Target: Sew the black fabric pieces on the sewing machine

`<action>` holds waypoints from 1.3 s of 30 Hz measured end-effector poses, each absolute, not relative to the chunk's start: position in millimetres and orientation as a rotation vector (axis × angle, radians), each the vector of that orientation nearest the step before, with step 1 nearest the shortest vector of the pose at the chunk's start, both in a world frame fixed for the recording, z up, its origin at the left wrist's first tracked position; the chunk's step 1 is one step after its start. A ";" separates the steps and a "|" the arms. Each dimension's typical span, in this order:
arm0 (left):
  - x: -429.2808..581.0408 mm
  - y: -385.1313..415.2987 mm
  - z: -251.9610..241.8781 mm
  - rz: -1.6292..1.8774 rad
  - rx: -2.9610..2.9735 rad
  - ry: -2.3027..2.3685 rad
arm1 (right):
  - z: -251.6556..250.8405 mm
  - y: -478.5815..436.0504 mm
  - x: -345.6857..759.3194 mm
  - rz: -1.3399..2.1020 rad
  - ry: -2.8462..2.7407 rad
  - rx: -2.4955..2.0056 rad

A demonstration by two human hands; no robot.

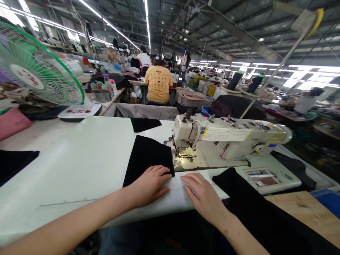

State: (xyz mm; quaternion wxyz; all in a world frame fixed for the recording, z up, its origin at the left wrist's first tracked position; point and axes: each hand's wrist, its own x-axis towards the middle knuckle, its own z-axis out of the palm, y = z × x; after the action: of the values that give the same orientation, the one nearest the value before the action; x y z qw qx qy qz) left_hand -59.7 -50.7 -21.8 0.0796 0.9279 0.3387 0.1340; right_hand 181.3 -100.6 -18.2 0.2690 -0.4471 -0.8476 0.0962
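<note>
Under the fingers of my left hand (152,185) lies the near right corner of a black fabric piece (148,157), flat on the pale table. Those fingers are stretched out and press on the cloth. My right hand (202,191) rests on the bare tabletop in front of the sewing machine (212,138), fingers extended, holding nothing. The lit needle area is just beyond both hands, and the cloth's right edge reaches up to the machine bed. A smaller black piece (145,124) lies behind the first one.
More black fabric (255,198) hangs over the table's right edge. Another dark piece (16,163) lies at far left. A green fan (37,67) stands at back left, near a metal bowl (101,95). A small tool tray (261,177) is set right of the machine. People work beyond.
</note>
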 end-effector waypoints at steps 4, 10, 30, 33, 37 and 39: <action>-64.6 -36.7 -12.9 0.497 2.789 1.139 | -29.1 -94.3 157.1 0.207 -2.411 -1.119; -66.2 43.4 -11.6 0.480 2.716 1.395 | -51.8 -91.9 151.7 0.138 -2.422 -1.120; -46.6 86.3 4.7 0.562 2.341 1.943 | -55.8 -86.5 153.8 0.244 -2.350 -1.040; -55.5 10.5 14.2 0.640 2.436 1.662 | -59.4 -87.2 155.5 0.272 -2.288 -1.026; -75.2 -109.8 7.0 0.355 2.274 0.889 | -64.0 -86.2 156.2 0.325 -2.077 -1.056; -83.2 -145.3 -0.3 0.198 2.256 0.807 | -63.7 -85.2 155.3 0.350 -1.978 -1.092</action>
State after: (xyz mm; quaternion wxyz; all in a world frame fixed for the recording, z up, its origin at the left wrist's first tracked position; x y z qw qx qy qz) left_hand -83.2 -145.3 -0.3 0.3604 0.8752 0.3133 0.0768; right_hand 155.3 -85.2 -63.7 0.4145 -0.4347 -0.7873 0.1391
